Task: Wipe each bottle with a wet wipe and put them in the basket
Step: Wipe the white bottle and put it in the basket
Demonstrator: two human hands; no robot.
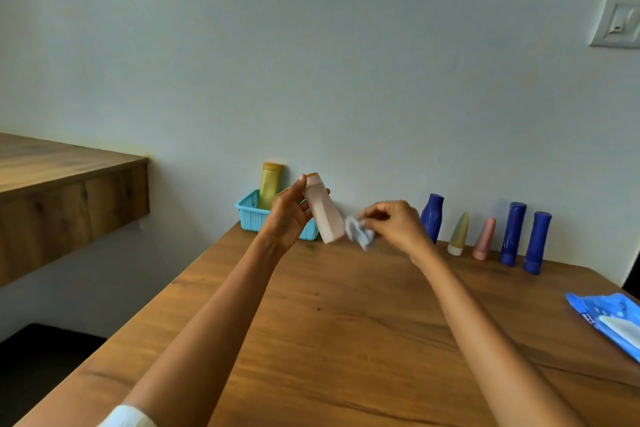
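Note:
My left hand [289, 215] grips a pale pinkish bottle [323, 211] with an orange cap, held tilted above the table. My right hand [394, 222] pinches a crumpled wet wipe [360, 234] right beside the bottle's lower end. Behind them, a light blue basket [251, 215] stands against the wall with a yellow bottle [270, 185] upright in it. Along the wall to the right stand a blue bottle [433, 217], a yellowish tube [459, 234], a pink tube [485, 239] and two more blue bottles [512, 234] [537, 243].
The wooden table [346, 340] runs to the wall. A blue pack of wet wipes [609, 322] lies at its right edge. A wooden shelf [62, 184] juts out at the left, with a gap between it and the table. A wall switch [618, 24] sits upper right.

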